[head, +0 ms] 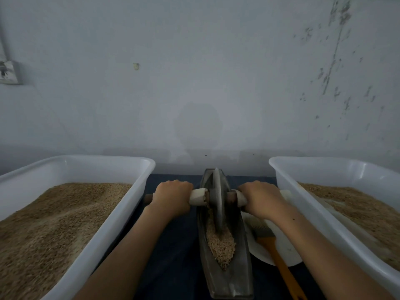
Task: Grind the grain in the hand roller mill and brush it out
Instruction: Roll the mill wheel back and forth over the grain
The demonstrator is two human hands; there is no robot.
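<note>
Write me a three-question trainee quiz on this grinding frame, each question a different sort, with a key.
1. True or false: both the left hand and the right hand grip the axle handles of the grinding wheel.
2. Where does the brush lie? A) in the left tub B) on the white plate right of the trough C) in the trough
3. Fill in: the grain being ground sits in the boat-shaped metal ____.

Key: 1 true; 2 B; 3 trough

Two bare forearms, no sleeves.
</note>
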